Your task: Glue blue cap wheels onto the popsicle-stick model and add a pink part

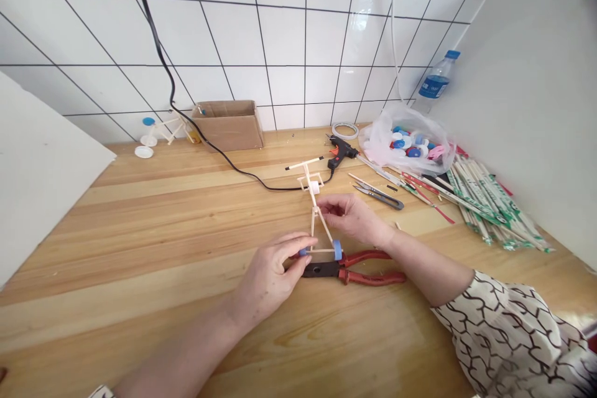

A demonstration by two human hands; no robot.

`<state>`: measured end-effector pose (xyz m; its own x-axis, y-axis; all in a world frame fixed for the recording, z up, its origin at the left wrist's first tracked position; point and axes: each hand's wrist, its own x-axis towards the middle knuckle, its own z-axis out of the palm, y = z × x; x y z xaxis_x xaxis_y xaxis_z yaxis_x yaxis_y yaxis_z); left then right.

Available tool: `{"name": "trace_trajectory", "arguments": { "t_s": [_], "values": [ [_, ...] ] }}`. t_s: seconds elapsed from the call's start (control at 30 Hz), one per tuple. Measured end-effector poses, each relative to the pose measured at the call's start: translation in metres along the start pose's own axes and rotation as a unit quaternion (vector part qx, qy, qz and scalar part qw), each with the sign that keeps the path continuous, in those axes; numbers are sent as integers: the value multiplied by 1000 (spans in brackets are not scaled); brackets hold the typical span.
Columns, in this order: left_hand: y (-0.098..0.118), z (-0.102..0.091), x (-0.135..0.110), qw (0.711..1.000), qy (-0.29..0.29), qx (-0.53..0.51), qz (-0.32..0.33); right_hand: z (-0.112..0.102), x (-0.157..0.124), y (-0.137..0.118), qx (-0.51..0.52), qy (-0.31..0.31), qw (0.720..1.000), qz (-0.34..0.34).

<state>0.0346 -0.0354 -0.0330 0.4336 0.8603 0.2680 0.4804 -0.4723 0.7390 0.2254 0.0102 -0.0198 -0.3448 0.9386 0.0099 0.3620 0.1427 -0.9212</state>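
Bag [379, 144] of bottle caps [405, 144], cardboard box [228, 127], hands [268, 277] [354, 217] on stick model [316, 205]

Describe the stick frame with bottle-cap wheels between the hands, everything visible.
The stick frame is built of pale wooden sticks: two sides converge from a near crossbar towards a small boxy section holding a white cap, and a long dark-tipped stick crosses the far end. Blue caps end the crossbar. The left hand grips its near end, the right hand pinches its side, above red-handled pliers.
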Motion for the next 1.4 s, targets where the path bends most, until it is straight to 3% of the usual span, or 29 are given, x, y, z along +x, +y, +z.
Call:
{"name": "trace_trajectory", "arguments": {
  "t_s": [0.23, 0.47, 1.4],
  "values": [
    [0, 1, -1, 1000, 1, -2, 9, 2, -1, -5, 25, -10, 1000, 13],
    [1, 1, -1, 1000, 4, 6, 14, 6, -4, -8, -4, 21, 999, 24],
    [-4, 4, 2, 999, 3, 18, 46, 5, -7, -4, -1, 22, 1000, 10]
  ]
}}
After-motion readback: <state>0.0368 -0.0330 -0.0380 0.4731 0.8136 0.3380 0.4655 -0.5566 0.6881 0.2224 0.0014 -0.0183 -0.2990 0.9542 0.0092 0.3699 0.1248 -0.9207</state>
